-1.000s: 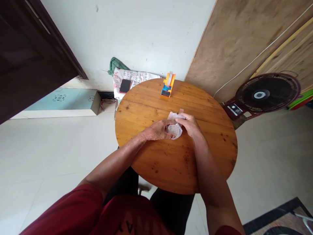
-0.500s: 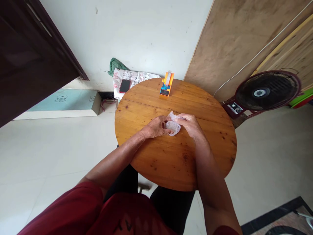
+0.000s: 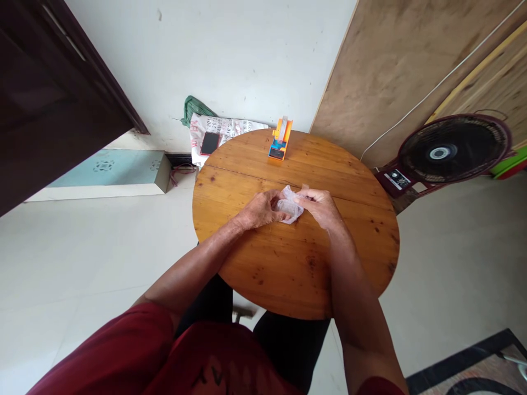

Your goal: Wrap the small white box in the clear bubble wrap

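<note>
Little has changed — the left grip (image 3: 261,209) still cups the wrap (image 3: 291,208); the right grip (image 3: 323,207) still pinches its edge. Handling seems unfinished; exact contact is hard to make out.

The bench (image 3: 280,263) is round and wooden, its varnish a warm orange-brown. A seam between boards runs across it from 10 o'clock to 3 o'clock. Dark knots mark the surface, one at 10 o'clock, a cluster at 3 o'clock and more around 6 and 7 o'clock. An orange-and-blue dispenser (image 3: 280,145) stands near the rim just short of 12 o'clock. Near the centre, a crumpled whitish wrap (image 3: 291,210) sits on or just above the wood.
</note>
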`<move>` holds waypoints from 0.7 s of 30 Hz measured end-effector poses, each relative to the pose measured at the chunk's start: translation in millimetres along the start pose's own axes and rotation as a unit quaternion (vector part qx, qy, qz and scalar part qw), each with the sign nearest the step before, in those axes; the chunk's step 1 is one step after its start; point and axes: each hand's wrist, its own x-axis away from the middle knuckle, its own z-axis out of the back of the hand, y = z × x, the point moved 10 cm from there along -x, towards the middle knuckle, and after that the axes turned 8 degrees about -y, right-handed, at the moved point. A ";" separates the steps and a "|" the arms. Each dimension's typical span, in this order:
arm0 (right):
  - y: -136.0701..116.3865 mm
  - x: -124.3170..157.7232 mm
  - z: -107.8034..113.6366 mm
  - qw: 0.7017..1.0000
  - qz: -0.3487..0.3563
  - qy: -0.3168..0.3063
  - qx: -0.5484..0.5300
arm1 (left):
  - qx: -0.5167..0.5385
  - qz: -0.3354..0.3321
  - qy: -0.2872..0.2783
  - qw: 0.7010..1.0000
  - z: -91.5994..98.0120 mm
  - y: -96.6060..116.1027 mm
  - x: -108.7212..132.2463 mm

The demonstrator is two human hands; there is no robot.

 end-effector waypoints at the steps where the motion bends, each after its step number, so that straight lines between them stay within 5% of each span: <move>1: -0.7 -0.1 -0.2 1.000 0.004 -0.001 0.006 | 0.012 0.000 0.006 1.000 0.7 -0.7 -0.5; 14: -34.6 13.9 -29.5 0.974 0.080 -0.120 0.177 | 0.020 -0.004 0.056 0.998 16.5 -10.7 -5.0; 21: -41.3 12.2 -30.6 0.969 0.084 -0.067 0.224 | 0.006 -0.001 0.070 0.998 19.0 -11.0 -6.2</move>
